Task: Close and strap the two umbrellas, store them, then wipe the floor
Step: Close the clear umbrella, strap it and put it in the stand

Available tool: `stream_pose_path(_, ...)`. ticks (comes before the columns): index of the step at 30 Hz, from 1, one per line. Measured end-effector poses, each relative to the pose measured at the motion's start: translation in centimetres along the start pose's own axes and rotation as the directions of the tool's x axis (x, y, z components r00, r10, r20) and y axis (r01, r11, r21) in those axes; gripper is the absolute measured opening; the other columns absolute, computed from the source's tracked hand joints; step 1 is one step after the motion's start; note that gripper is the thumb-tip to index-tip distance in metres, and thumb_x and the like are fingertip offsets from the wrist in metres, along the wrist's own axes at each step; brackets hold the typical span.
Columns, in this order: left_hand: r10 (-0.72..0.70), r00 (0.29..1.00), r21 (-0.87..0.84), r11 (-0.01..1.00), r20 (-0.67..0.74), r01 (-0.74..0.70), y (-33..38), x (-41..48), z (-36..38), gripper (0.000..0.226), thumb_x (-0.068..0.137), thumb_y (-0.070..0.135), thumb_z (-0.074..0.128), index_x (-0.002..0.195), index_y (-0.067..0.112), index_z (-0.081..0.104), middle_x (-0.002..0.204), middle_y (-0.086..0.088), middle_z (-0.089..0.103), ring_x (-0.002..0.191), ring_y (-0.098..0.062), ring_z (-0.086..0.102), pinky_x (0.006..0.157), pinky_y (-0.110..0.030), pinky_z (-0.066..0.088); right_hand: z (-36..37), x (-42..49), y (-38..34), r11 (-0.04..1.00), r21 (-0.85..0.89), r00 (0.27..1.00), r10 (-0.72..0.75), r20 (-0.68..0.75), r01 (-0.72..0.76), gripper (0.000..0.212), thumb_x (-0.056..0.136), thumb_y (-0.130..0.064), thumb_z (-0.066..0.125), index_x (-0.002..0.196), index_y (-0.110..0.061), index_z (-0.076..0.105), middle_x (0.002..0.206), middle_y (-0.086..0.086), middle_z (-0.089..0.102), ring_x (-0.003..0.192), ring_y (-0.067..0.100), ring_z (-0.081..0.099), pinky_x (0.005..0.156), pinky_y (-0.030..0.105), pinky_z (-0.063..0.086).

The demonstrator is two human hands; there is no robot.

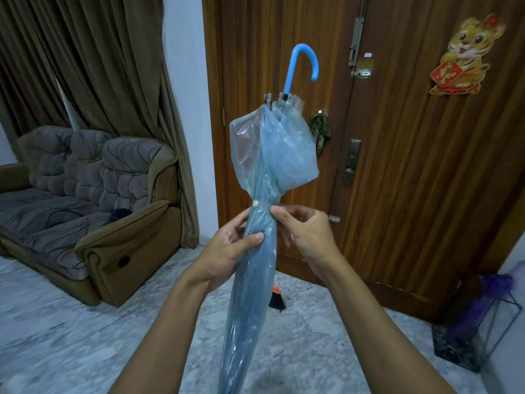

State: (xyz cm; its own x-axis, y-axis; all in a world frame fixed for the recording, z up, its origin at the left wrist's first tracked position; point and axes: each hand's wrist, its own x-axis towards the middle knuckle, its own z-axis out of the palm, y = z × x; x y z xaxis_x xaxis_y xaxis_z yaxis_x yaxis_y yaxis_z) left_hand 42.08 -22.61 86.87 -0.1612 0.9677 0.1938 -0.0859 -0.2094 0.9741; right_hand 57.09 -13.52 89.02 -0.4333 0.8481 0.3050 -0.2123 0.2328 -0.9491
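A translucent blue umbrella [272, 149] stands upright in front of me, closed, with its blue hooked handle [302, 62] on top. A strap with a white snap button [256, 203] girds its folded canopy. My left hand [227, 248] grips the canopy just below the strap, thumb across the front. My right hand [304, 231] pinches the canopy at the strap from the right side. A purple umbrella [483, 302] leans in a wire stand [508, 317] at the far right.
A brown wooden door [412, 166] fills the wall ahead. A padded sofa [85, 200] sits at left under dark curtains. A small black brush with an orange handle [277, 300] lies on the marble floor [71, 336] behind the umbrella.
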Motion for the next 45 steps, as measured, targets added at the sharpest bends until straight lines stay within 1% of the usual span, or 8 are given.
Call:
stream_pose_path(4,-0.047,0.999,0.173,0.984,-0.013,0.048,-0.3,2.9,-0.6,0.067,0.075,0.039,0.08,0.136,0.04,0.051,0.138,-0.007,0.049,0.122,-0.022,0.058,0.103,-0.042,0.049,-0.3,1.5,0.6,1.0,-0.017,0.996,0.025,-0.088,-0.026,0.02,0.086,-0.022,0.076,0.095,-0.004,0.075,0.089,0.009,0.078,0.082,0.02,0.075,0.067,0.027,0.058)
stream_pose_path(8,0.146,0.974,0.467,0.883,-0.175,-0.049,-0.4,5.4,0.8,0.052,0.086,0.032,0.072,0.132,0.042,0.049,0.131,0.004,0.036,0.117,-0.007,0.047,0.091,-0.022,0.046,-0.7,3.2,1.1,0.983,-0.173,0.962,-0.102,-0.253,0.059,0.014,0.081,-0.025,0.081,0.085,-0.013,0.078,0.081,0.0,0.078,0.075,0.01,0.074,0.062,0.02,0.054)
stream_pose_path(22,0.257,0.965,0.376,0.89,0.051,-0.256,-1.2,9.8,3.7,0.061,0.09,0.01,0.068,0.145,0.021,0.044,0.135,0.01,0.058,0.117,0.009,0.055,0.101,-0.015,0.045,-3.6,4.5,1.0,0.849,-0.497,0.911,-0.333,-0.242,0.179,0.009,0.089,-0.018,0.073,0.096,-0.016,0.079,0.09,-0.005,0.077,0.087,0.008,0.073,0.082,0.037,0.061)
stream_pose_path(26,0.152,0.987,0.091,0.984,0.044,-0.155,-1.0,9.9,4.1,0.043,0.09,0.004,0.065,0.127,0.023,0.055,0.118,0.0,0.07,0.102,0.0,0.068,0.085,-0.019,0.055,-5.1,5.2,0.0,0.911,-0.355,0.917,-0.31,-0.252,0.21,0.007,0.08,-0.018,0.082,0.085,-0.014,0.079,0.081,0.002,0.078,0.08,0.021,0.076,0.078,0.048,0.062)
stream_pose_path(30,0.085,0.984,-0.058,0.995,0.157,-0.076,-0.9,10.1,4.5,0.044,0.093,0.01,0.062,0.135,0.018,0.054,0.115,-0.006,0.072,0.102,-0.019,0.07,0.08,-0.029,0.057,-6.0,5.6,-0.5,0.946,-0.261,0.926,-0.262,-0.271,0.192,0.015,0.075,-0.026,0.084,0.08,-0.014,0.076,0.077,0.004,0.077,0.074,0.018,0.075,0.068,0.032,0.062)
stream_pose_path(35,0.036,0.962,-0.176,0.984,0.272,0.013,-0.7,10.1,3.5,0.042,0.091,0.008,0.06,0.132,0.019,0.056,0.105,-0.005,0.072,0.09,-0.018,0.07,0.077,-0.029,0.058,-6.6,5.8,-0.2,0.995,-0.066,0.992,-0.079,-0.102,0.072,0.032,0.079,-0.03,0.076,0.094,-0.002,0.073,0.095,0.01,0.077,0.092,0.022,0.073,0.087,0.036,0.059)
stream_pose_path(41,-0.048,0.958,-0.136,0.987,0.284,0.09,-0.8,10.6,2.3,0.044,0.088,0.017,0.062,0.13,0.025,0.056,0.105,-0.003,0.072,0.092,-0.017,0.07,0.079,-0.031,0.059,-4.8,5.8,0.5,0.999,0.01,0.982,-0.035,-0.184,0.038,0.027,0.078,-0.03,0.078,0.093,-0.008,0.073,0.095,0.01,0.078,0.092,0.023,0.075,0.078,0.035,0.06)
stream_pose_path(45,0.073,0.997,0.29,0.955,-0.015,-0.065,-0.7,11.0,1.9,0.052,0.081,0.037,0.076,0.129,0.037,0.055,0.126,0.005,0.056,0.115,-0.011,0.055,0.091,-0.03,0.052,-3.6,6.1,0.5,0.986,-0.107,0.94,-0.151,-0.306,0.124,0.012,0.081,-0.018,0.08,0.085,-0.008,0.076,0.078,0.001,0.078,0.074,0.011,0.075,0.063,0.021,0.058)
